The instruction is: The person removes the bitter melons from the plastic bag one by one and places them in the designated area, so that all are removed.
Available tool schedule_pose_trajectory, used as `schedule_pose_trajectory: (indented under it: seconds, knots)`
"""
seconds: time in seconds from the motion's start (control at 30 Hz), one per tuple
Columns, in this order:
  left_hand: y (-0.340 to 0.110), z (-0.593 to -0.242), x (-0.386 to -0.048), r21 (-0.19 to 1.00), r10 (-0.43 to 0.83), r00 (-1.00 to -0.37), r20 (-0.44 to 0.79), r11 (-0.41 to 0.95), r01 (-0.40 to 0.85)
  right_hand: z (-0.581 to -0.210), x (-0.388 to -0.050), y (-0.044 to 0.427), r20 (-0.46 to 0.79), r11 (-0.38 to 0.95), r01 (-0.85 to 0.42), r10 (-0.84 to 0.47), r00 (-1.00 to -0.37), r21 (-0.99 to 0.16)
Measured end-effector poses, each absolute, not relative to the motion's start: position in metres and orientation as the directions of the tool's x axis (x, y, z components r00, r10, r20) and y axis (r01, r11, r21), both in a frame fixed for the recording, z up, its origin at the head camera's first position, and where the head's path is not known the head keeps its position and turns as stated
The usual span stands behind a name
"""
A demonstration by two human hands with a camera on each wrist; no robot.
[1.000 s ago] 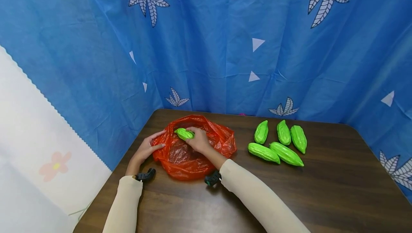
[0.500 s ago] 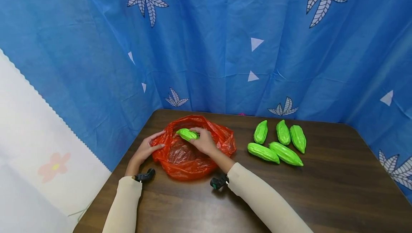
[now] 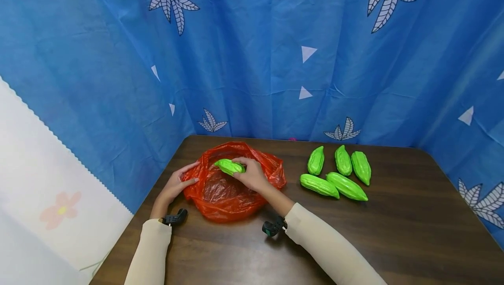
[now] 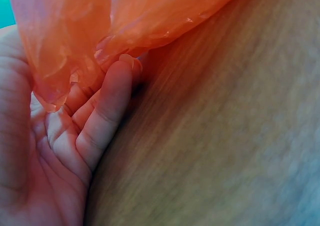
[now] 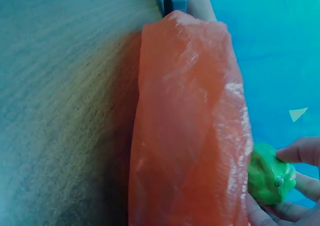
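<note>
A red plastic bag point(image 3: 224, 208) lies with its mouth open on the table. My left hand point(image 3: 172, 187) holds the bag's left rim between thumb and fingers; in the left wrist view, fingers point(image 4: 107, 111) curl against the thin plastic. Over the bag's mouth, my right hand point(image 3: 252, 175) grips a bright green bitter melon point(image 3: 228, 167) near its right end. The right wrist view has that bitter melon point(image 5: 270, 173) above the bag's edge, thumb and fingers around it. Whether anything lies deep in the bag cannot be made out.
Several more bitter melons point(image 3: 319, 185) lie grouped to the right of the bag on the dark wooden table point(image 3: 413, 215). A blue curtain point(image 3: 252, 57) with leaf prints hangs behind, and a white cloth point(image 3: 47, 188) runs along the left side.
My right hand has drawn slightly to the right with the bitter melon, and more of the melon shows. The left hand keeps its place on the bag's rim. The head view has shifted a little.
</note>
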State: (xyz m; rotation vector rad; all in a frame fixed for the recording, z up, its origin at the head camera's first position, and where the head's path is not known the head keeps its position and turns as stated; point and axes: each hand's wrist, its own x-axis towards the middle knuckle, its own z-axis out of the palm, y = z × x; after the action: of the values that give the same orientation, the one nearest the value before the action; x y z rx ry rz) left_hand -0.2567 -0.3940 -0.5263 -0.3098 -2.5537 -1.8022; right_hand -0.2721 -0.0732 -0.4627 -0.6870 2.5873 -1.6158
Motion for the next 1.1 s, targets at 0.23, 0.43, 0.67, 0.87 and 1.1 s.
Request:
schedule_pose_trajectory:
  seconds: [0.23, 0.43, 0.67, 0.87, 1.1]
  knots:
    - [-0.393, -0.526, -0.257, 0.936, 0.152, -0.983, 0.103, 0.319, 0.147, -0.455, -0.264, -0.065, 0.232, 0.357, -0.374, -0.381, -0.895, -0.856]
    - [-0.393, -0.528, -0.259, 0.934, 0.163, -0.98, 0.115, 0.317, 0.162, -0.45, -0.258, -0.057, 0.241, 0.305, -0.373, -0.393, -0.887, -0.876]
    - [-0.393, -0.526, -0.257, 0.943, 0.17, -0.98, 0.107, 0.296, 0.155, -0.443, -0.251, -0.047, 0.254, 0.302, -0.39, -0.404, -0.879, -0.87]
    - [-0.394, -0.525, -0.258, 0.943, 0.153, -0.984, 0.088, 0.306, 0.132, -0.434, -0.243, -0.035, 0.27, 0.283, -0.403, -0.411, -0.871, -0.87]
    - [-0.389, -0.518, -0.254, 0.946, 0.161, -0.984, 0.075, 0.3, 0.122, -0.432, -0.237, -0.02, 0.29, 0.28, -0.433, -0.434, -0.853, -0.857]
